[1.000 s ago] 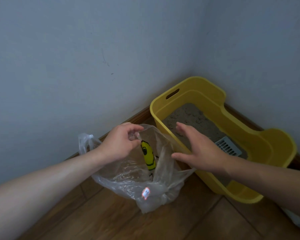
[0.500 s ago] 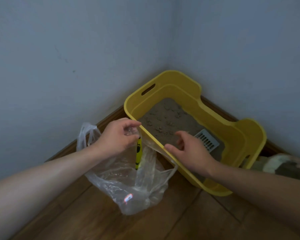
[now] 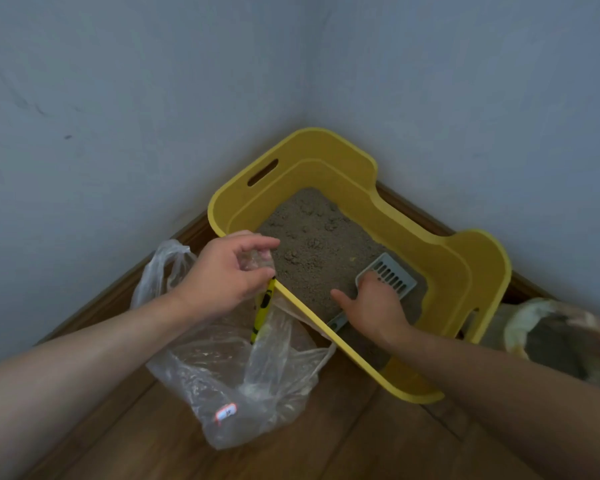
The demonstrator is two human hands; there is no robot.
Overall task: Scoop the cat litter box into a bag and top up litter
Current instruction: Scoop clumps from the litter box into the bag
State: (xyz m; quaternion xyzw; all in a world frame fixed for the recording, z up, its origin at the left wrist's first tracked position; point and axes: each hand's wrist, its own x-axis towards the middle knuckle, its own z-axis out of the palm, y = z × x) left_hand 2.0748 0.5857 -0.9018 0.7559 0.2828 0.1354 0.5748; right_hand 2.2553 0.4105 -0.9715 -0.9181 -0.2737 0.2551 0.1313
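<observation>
Centre: my left hand [image 3: 222, 275] pinches the bag [image 3: 219, 375] open; right hand [image 3: 371, 306] covers the scoop [image 3: 394, 271] (grip hidden); I'd grasp its handle firmly.

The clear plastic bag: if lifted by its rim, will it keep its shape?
Probably floppy: the plastic bag is crumpled and sags below where the left hand pinches it. Likely very light, since it looks nearly empty.

No legible text; red-edged sticker [image 3: 226, 412] on plastic bag [image 3: 222, 368], print too small
</observation>
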